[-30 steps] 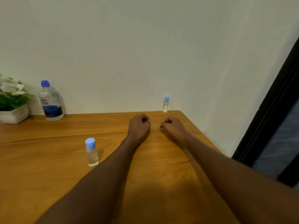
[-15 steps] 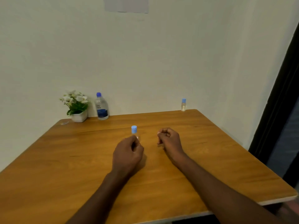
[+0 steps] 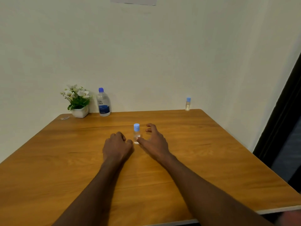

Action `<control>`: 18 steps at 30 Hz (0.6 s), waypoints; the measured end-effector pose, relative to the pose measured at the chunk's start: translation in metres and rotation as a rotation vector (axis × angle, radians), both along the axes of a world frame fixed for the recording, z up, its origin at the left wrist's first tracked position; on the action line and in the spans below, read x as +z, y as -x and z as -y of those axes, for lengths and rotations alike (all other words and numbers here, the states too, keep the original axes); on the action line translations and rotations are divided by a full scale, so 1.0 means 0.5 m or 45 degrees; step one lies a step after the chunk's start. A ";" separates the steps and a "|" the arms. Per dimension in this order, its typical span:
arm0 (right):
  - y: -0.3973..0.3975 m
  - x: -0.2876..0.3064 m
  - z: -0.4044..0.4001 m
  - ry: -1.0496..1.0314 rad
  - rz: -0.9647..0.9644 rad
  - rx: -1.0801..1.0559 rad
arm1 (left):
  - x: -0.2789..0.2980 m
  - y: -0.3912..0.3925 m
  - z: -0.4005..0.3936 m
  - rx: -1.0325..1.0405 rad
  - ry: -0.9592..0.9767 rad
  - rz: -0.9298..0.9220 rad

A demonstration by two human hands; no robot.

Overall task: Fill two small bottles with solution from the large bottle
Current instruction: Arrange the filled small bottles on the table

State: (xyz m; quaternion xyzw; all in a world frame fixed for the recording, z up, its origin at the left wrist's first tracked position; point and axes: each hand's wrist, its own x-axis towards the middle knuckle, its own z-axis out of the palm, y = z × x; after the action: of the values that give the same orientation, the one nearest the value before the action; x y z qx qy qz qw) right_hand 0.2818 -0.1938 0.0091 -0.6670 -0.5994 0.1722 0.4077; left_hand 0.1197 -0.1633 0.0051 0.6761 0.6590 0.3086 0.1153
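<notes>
A small clear bottle [image 3: 136, 133] with a blue cap stands upright at the middle of the wooden table [image 3: 65, 160]. My right hand [image 3: 154, 141] is spread open just right of it, thumb tip at the bottle's base, fingers apart from its cap. My left hand [image 3: 117, 145] rests on the table just left of the bottle, fingers curled, holding nothing. A second small bottle [image 3: 188, 104] with a blue cap stands at the far right corner by the wall. The large bottle [image 3: 103, 102], clear with a blue cap and blue label, stands at the back left.
A white pot of white flowers [image 3: 78, 101] sits left of the large bottle against the wall. A small clear scrap [image 3: 64, 118] lies near the far left corner. A dark door frame [image 3: 281, 115] runs along the right of the table.
The view has pulled back from the table. My right hand has uncurled and spread beside the small bottle. My left hand has shifted slightly left, uncovering the bottle.
</notes>
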 end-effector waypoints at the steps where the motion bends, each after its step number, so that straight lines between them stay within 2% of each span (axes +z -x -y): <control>1: -0.001 0.000 -0.005 -0.012 0.020 -0.001 | -0.001 -0.002 -0.001 -0.027 0.004 -0.027; 7: 0.001 -0.003 -0.021 -0.060 0.112 0.016 | -0.008 -0.001 -0.006 -0.110 -0.030 0.003; 13: -0.001 -0.006 -0.026 -0.129 0.041 0.044 | -0.005 0.003 -0.002 -0.206 -0.006 0.054; 18: -0.009 -0.010 -0.032 -0.086 -0.100 0.062 | -0.001 0.005 0.007 -0.303 -0.029 0.097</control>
State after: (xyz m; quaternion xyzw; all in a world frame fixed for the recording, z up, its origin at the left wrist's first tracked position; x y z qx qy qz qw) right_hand 0.2864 -0.1776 0.0041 -0.6309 -0.6043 0.1878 0.4489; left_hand 0.1171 -0.1671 0.0044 0.7384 0.5659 0.3257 0.1685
